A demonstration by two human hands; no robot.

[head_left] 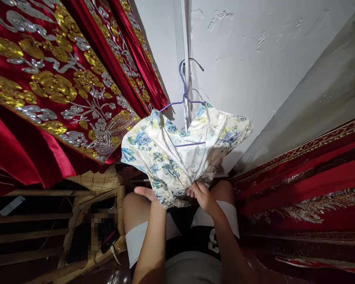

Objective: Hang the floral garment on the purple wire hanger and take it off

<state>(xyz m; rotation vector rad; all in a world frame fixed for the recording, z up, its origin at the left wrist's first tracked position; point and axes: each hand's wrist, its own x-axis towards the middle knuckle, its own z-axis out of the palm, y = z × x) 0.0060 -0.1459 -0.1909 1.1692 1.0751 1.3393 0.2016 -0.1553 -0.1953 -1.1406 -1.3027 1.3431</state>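
Observation:
A cream V-necked blouse (165, 163) with blue and yellow flowers hangs in front of me on a purple wire hanger (185, 88). The hanger's lower bar shows through the open neckline. At the bottom of the V, my right hand (202, 195) is closed, its fingers pinching the fabric of the front. My left hand (148, 193) is at the blouse's lower left edge, a digit stretched out to the left. The cloth hides the rest of that hand.
Red curtains with gold and silver embroidery (53, 86) drape at the left. Red beaded cloth (310, 197) lies along the right. Behind the hanger stands a white wall (233, 67) with peeling paint. A bamboo rack (68, 236) holding a dark phone (110, 241) is at lower left.

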